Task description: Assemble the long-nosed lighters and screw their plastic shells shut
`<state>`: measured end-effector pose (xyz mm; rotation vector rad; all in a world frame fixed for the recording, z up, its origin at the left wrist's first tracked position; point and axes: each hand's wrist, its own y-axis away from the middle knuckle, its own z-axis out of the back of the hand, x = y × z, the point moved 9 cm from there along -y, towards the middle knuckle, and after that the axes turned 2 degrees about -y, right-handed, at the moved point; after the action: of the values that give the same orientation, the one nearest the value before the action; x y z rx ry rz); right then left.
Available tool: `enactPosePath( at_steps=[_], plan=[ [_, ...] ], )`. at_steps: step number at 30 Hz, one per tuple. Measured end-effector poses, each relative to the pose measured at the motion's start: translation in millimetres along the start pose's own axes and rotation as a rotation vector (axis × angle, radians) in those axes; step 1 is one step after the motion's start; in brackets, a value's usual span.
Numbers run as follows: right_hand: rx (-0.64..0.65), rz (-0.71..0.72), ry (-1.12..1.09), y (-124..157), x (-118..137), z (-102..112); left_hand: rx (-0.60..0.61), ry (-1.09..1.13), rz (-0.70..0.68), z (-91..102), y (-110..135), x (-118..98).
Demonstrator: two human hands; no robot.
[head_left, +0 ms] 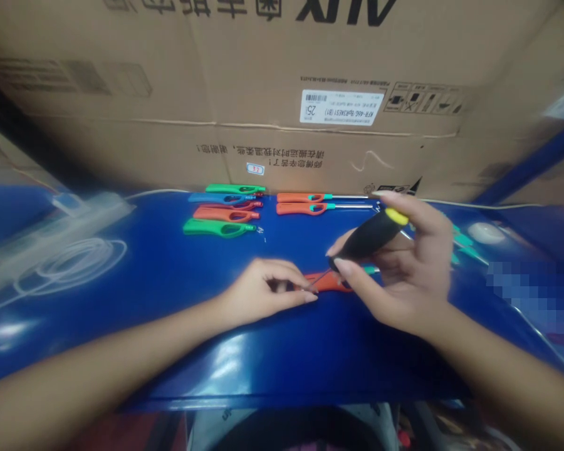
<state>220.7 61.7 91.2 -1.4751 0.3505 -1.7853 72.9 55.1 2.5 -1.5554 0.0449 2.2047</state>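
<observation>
Beyond both my hands stands a big cardboard box (pixel 244 81), its print upside down to me. Under my hands spreads the blue table (pixel 348 357). Past my left hand, out to the left, lies a long whitish strip (pixel 89 219), blurred, with a coil of white cable (pixel 89 254) beside it, nearer to me. My right hand (pixel 413 269) is wrapped around a screwdriver, tilted, its shaft sloping down toward my left fingertips. My left hand (pixel 263 285) lies low, thumb and fingers pinching the left end of an orange lighter (pixel 326 282). That lighter lies on the table between my hands, partly covered by my right fingers; I cannot tell exactly what the tip is touching. Beyond it, side by side, rest two lighters (pixel 296 208) with metal tubes pointing right. Just beyond my left hand sit four handles in a stack: a green handle (pixel 225 188) farthest, then a blue handle (pixel 211 198), a red-orange handle (pixel 214 213) and another green handle (pixel 204 227) nearest. The screwdriver (pixel 371 235) has a black grip with a yellow end. Past my right hand are a white round thing (pixel 486 233) and some small turquoise pieces (pixel 465 241), blurred.
</observation>
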Motion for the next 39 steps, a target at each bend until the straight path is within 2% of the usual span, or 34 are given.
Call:
enactPosePath(
  at_steps=[4,16,31,34,39],
  plan=[
    [-0.069,-0.055,-0.047,-3.0,-7.7,7.5,-0.030,0.042,0.033,3.3,-1.8,6.0],
    [-0.104,-0.084,-0.038,0.1,-15.1,6.8,-0.021,-0.051,0.185,5.3,1.0,20.6],
    [0.110,0.109,0.050,9.8,-8.9,-10.0,0.055,-0.120,0.038,-0.9,-0.1,12.5],
    [0.104,0.113,0.031,9.6,-6.0,-9.8,0.050,-0.142,0.016,0.7,-0.2,8.5],
    [0.040,0.048,0.057,6.9,-7.7,-5.8,0.007,-0.246,-0.117,8.6,-0.8,-6.4]
  ],
)
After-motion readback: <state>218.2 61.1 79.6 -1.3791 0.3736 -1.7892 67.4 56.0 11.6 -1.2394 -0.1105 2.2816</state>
